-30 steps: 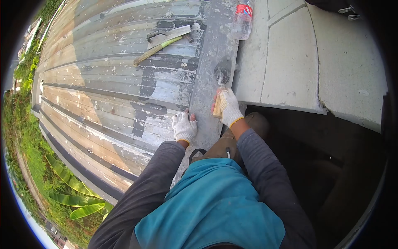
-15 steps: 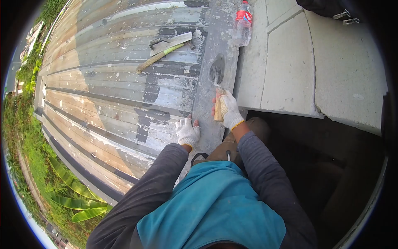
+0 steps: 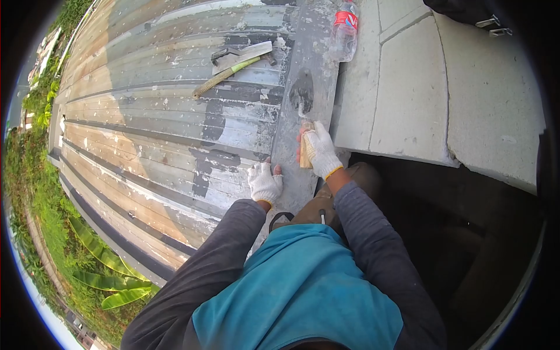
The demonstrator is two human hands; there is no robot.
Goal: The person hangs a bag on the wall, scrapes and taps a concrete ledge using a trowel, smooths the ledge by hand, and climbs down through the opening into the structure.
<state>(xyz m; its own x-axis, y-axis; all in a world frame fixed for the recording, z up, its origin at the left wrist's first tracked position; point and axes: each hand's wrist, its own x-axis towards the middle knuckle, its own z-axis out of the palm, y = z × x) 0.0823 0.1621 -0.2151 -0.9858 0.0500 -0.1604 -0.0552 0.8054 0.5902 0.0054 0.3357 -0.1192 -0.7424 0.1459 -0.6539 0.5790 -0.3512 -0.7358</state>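
Observation:
My right hand (image 3: 319,150), in a white glove with bare fingertips, is closed around the wooden handle of a trowel (image 3: 301,95). The trowel's dark blade lies against the grey ledge (image 3: 289,140), pointing away from me. My left hand (image 3: 266,182), gloved the same way, rests with fingers apart where the ribbed metal roof (image 3: 163,134) meets the ledge, and holds nothing. Further off on the roof lie a hammer (image 3: 230,76) with a yellow-green handle and a flat-bladed tool (image 3: 254,53) beside its head.
A clear bottle with a red label (image 3: 345,35) lies at the ledge's far right edge. Pale concrete slabs (image 3: 411,93) stretch to the right, above a dark opening (image 3: 443,216). A black item with metal buckles (image 3: 466,11) is at the top right. Greenery (image 3: 52,233) borders the roof's left edge.
The trowel and my right hand have shifted slightly along the ledge, with the handle still gripped. My left hand stays on the roof edge. The whole view has shifted a little.

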